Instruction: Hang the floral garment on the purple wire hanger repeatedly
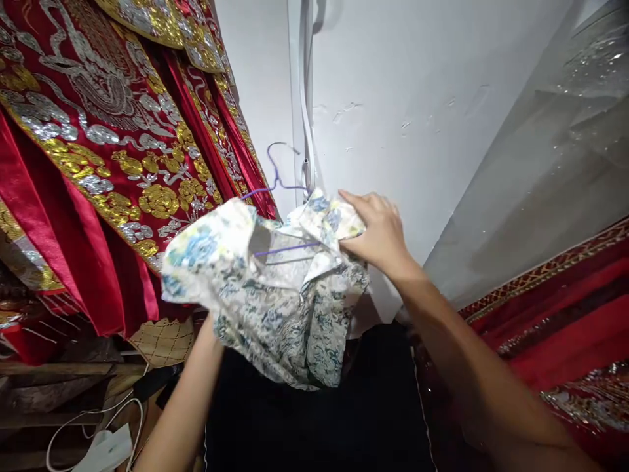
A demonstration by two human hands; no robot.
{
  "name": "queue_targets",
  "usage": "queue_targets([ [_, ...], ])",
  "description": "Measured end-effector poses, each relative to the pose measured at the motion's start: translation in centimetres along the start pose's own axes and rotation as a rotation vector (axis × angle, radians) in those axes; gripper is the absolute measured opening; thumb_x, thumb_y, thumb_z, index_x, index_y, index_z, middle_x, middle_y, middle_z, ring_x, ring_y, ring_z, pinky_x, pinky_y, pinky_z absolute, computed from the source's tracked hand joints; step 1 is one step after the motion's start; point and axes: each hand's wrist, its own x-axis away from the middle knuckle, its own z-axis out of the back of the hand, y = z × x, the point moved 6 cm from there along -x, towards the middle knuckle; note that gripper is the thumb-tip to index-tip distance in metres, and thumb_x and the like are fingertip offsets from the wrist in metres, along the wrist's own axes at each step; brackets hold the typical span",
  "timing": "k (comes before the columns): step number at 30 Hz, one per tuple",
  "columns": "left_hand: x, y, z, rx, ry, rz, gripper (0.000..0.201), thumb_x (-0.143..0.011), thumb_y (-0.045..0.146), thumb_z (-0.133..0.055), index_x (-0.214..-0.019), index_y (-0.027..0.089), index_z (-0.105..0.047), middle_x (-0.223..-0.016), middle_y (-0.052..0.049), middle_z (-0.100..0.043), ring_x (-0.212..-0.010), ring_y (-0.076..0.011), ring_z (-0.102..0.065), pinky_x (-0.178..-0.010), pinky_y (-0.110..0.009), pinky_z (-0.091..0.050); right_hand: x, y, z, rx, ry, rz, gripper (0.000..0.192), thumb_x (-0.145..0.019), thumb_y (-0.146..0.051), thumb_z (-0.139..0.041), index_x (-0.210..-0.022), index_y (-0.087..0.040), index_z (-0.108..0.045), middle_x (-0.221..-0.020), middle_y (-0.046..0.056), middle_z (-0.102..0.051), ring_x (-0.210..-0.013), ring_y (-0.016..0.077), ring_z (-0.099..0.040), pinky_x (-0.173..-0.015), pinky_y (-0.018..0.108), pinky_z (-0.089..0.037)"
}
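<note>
While my left hand [209,328], grip hidden, props the shirt [275,288] from below, my right hand [376,229] pinches its collar to seat it on the hanger [282,190].

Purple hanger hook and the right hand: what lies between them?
In the head view, the floral shirt's collar lies between the purple hanger hook and the right hand, which grips that cloth; the white wall stands behind.

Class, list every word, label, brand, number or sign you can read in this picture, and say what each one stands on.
None: no readable text shows anywhere.
The pale floral-print cloth garment, gripped by the right hand on a thin purple wire hanger, bears only a pattern.
The left hand is hidden under the garment.
The red satin robes with gold and silver embroidery show ornament, not letters.
The white wall is unmarked.
</note>
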Motion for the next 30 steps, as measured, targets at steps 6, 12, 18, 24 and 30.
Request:
queue_targets([
  [6,10.5,-2.0,-7.0,0.842,0.136,0.647,0.07,-0.087,0.078,-0.046,-0.123,0.024,-0.07,-0.102,-0.011,-0.078,-0.123,-0.0324,-0.065,-0.109,-0.045,-0.05,3.3,2.5,2.1,0.129,0.022,-0.187,0.073,-0.073,-0.033,-0.068,-0.145,-0.024,-0.056,-0.115,0.013,-0.061,-0.112,0.0395,-0.055,-0.095,0.056,-0.043],
  [12,13.1,-1.3,-11.5,1.062,0.239,0.919,0.058,-0.073,0.047,-0.083,-0.123,0.02,-0.069,-0.127,-0.013,-0.072,-0.128,-0.0322,-0.062,-0.113,-0.042,-0.046,12.8,0.5,-2.2,-0.318,0.047,-0.358,0.058,-0.082,-0.04,-0.067,-0.138,-0.025,-0.056,-0.143,0.012,-0.055,-0.134,0.0366,-0.05,-0.109,0.057,-0.043],
  [18,13.5,-0.3,-11.5,1.071,0.189,0.944,0.068,-0.073,0.042,-0.084,-0.134,0.025,-0.061,-0.142,-0.012,-0.062,-0.138,-0.0312,-0.054,-0.116,-0.039,-0.043,21.1,-3.9,-13.0,-1.02,-0.368,-0.748,0.04,-0.09,-0.065,-0.051,-0.072,-0.03,-0.059,-0.065,0.001,-0.064,-0.064,0.0255,-0.064,-0.059,0.041,-0.054],
  [24,14.1,-0.7,-10.1,0.923,0.282,0.916,0.066,-0.08,0.045,-0.077,-0.139,0.028,-0.052,-0.141,-0.01,-0.061,-0.136,-0.0303,-0.055,-0.117,-0.041,-0.043,20.8,-5.0,-12.9,-1.114,-0.394,-0.757,0.04,-0.085,-0.062,-0.059,-0.064,-0.029,-0.053,-0.059,0.001,-0.056,-0.054,0.0227,-0.054,-0.051,0.038,-0.046],
  [30,14.9,1.6,-9.5,0.357,0.505,0.701,0.06,-0.083,0.042,-0.072,-0.135,0.03,-0.045,-0.15,-0.012,-0.042,-0.144,-0.0276,-0.041,-0.124,-0.042,-0.031,21.6,-5.2,-10.5,-1.105,-0.478,-0.757,0.041,-0.09,-0.057,-0.054,-0.063,-0.027,-0.053,-0.055,0.002,-0.052,-0.049,0.0214,-0.051,-0.047,0.036,-0.04],
])
